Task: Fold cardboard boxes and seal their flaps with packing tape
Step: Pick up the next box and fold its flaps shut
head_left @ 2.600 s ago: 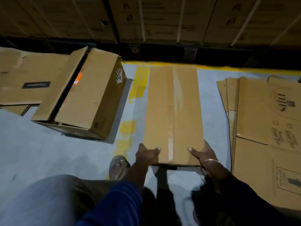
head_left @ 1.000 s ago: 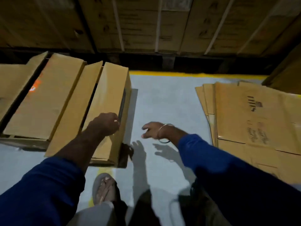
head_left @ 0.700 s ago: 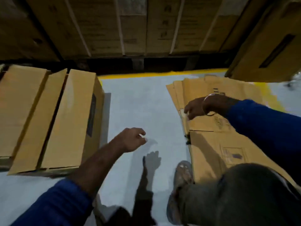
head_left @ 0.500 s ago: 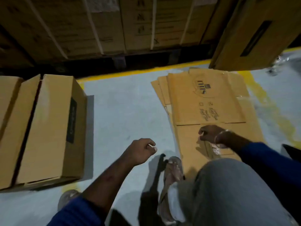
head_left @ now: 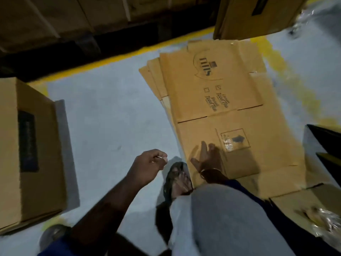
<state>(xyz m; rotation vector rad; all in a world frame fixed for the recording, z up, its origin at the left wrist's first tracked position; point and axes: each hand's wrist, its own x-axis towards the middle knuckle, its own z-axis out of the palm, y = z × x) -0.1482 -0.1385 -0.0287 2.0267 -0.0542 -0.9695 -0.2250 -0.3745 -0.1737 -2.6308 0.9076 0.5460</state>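
Pale grey concrete floor w/ a yellow painted line running along its far edge, from approx 9 to 1 o'clock.

Stack of flattened brown cardboard boxes lies at 1–3 o'clock, printed side up, long axis running roughly from the person out toward 12–1 o'clock. This is the task's next blank; near end sits right by the person's knee.

Assembled brown cardboard box w/ a dark label stands at 9 o'clock, well apart from the flat stack. Another upright brown carton sits at 1 o'clock, just beyond the stack's far end.

Right hand lies on the near part of the top flat sheet, fingers spread and fairly straight, touching it, not gripping anything. Thin bangle on the wrist.

Left hand hovers over bare floor at approx 6–7 o'clock from the stack's near corner, fingers curled in; seems empty, though something small & pale shows at the fingertips, can't tell what.

Sandalled foot sits between the two hands, just beside the stack's near edge.

Judgement: right hand is clearly nearer, already on the sheet. Stack lies to the right of the left hand, so lifting the top blank prob. needs the left to cross over to the stack's left long edge.

No tape roll clearly visible.
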